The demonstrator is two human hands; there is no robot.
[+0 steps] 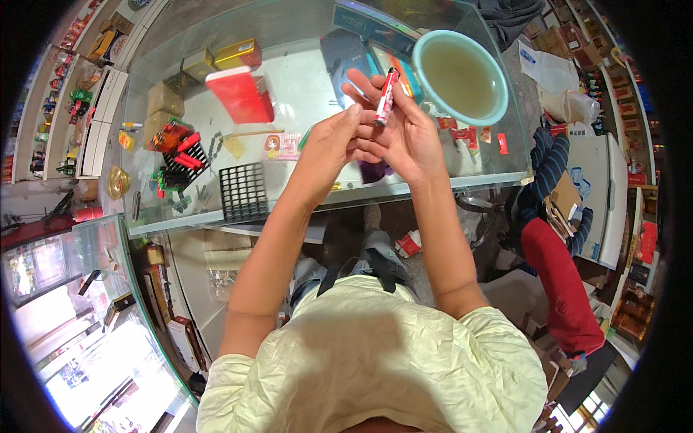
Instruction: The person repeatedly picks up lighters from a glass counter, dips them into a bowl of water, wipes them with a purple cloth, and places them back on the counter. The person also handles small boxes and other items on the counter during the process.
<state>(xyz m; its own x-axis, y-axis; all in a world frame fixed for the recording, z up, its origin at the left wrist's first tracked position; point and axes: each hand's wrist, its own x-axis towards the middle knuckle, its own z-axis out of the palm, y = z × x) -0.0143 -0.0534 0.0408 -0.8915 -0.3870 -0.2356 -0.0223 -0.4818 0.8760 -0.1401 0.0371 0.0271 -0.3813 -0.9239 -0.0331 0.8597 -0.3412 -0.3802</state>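
Note:
A slim red-and-white tube [386,97] with dark ends lies tilted in my right hand [417,135], held between thumb and fingers with the palm turned up. Close beside it, my left hand [330,135] reaches its spread fingers toward the right palm, near the tube's lower end; I see nothing held in it. Both hands are over the glass counter [298,184]. A black grid tray [243,190] lies to their left, near a black rack [187,162] with several red lighter-like pieces. Below the hands is a partly covered dark purple thing [373,172].
A light-blue basin [421,67] of murky water stands at the right. Red-and-white card [238,94], gold boxes [238,53] and small red packets [465,135] lie about the counter. Another glass case [70,335] is at left; a red-covered long object [560,287] rises at right.

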